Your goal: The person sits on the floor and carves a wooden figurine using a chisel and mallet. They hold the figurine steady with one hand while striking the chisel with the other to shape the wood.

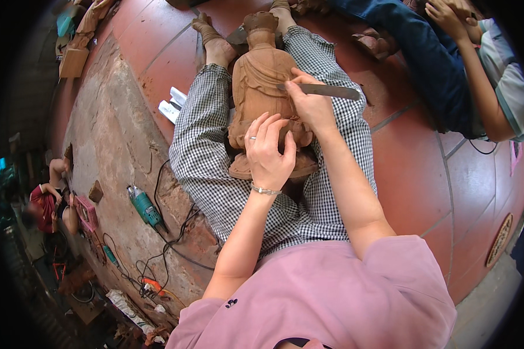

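A brown carved wooden statue (261, 72) of a seated, robed figure lies between my legs, its head end away from me and its base (241, 167) towards me. My left hand (268, 151) rests on its lower part, fingers extended and thumb apart. In my right hand (313, 107) is a flat steel carving tool (336, 91), gripped around its middle. One end reaches the statue's robe, while the long rounded end sticks out to the right. My fingers partly hide the tool, and both hands cover parts of the carving.
A green power tool (145, 207) with black cables lies on the rough floor to the left. White folded paper (173, 104) sits beside my left leg. Another person (431, 64) sits at upper right near a carved piece (376, 45); someone else (55, 198) is at far left.
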The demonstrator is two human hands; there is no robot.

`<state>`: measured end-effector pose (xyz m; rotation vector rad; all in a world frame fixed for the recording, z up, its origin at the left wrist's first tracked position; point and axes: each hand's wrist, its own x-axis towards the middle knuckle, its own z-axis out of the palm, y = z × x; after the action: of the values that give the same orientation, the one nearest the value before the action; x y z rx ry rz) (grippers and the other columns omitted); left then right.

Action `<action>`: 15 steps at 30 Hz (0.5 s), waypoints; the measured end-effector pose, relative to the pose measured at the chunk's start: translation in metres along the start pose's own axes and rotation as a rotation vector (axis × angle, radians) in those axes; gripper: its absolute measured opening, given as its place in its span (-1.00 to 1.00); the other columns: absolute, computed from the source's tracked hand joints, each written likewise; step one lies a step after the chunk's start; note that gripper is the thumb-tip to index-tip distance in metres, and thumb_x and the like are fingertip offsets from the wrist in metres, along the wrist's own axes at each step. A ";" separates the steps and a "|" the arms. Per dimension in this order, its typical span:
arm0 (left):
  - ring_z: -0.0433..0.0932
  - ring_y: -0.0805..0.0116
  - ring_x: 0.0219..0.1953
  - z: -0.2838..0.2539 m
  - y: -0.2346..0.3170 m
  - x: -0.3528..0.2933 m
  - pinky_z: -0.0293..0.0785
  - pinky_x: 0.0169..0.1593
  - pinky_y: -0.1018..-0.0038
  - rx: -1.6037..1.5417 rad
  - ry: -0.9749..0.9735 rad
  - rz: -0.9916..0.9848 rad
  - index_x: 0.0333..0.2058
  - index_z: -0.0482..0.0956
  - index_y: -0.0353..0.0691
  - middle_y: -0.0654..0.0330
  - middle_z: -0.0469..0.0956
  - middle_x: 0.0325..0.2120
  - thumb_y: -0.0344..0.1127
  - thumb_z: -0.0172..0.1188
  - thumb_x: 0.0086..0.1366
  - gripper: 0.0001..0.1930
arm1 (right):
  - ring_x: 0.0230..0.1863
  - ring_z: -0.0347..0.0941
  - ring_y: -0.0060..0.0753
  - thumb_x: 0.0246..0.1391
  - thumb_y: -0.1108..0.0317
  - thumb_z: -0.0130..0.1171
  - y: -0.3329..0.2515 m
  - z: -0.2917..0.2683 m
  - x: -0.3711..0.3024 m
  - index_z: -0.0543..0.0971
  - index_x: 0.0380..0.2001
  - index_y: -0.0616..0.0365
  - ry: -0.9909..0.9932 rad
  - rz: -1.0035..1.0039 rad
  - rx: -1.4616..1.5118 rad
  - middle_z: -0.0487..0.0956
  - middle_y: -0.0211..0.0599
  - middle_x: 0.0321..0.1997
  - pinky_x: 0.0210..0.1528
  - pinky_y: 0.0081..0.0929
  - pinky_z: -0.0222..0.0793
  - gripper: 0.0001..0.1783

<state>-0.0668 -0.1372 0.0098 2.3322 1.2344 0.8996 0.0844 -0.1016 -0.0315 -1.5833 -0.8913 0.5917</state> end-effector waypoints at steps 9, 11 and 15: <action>0.47 0.03 0.18 0.001 -0.002 0.000 0.29 0.26 0.15 0.005 -0.002 0.006 -0.19 0.62 -0.26 0.08 0.63 -0.07 -0.40 0.25 0.14 -0.76 | 0.12 0.54 -0.02 0.10 0.15 0.26 -0.003 0.006 0.002 0.67 -0.36 0.15 0.022 -0.092 -0.150 0.62 -0.02 0.08 0.13 -0.22 0.42 -0.73; 0.47 0.03 0.18 0.002 -0.001 0.000 0.29 0.26 0.15 0.007 -0.004 0.004 -0.18 0.62 -0.26 0.09 0.63 -0.06 -0.40 0.25 0.14 -0.76 | 0.06 0.58 -0.04 0.07 0.24 0.28 0.002 -0.002 0.005 0.66 -0.36 0.21 -0.016 0.009 0.043 0.64 0.02 0.01 0.08 -0.27 0.45 -0.77; 0.48 0.03 0.18 0.001 0.000 0.000 0.30 0.25 0.17 0.013 0.001 -0.009 -0.18 0.63 -0.26 0.08 0.64 -0.06 -0.41 0.25 0.15 -0.77 | 0.04 0.59 -0.12 0.08 0.27 0.29 -0.014 -0.004 0.002 0.65 -0.35 0.26 0.007 0.113 0.037 0.66 0.02 -0.04 0.06 -0.30 0.44 -0.76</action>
<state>-0.0663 -0.1370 0.0089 2.3344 1.2536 0.8929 0.0856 -0.1020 -0.0170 -1.6089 -0.7847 0.6787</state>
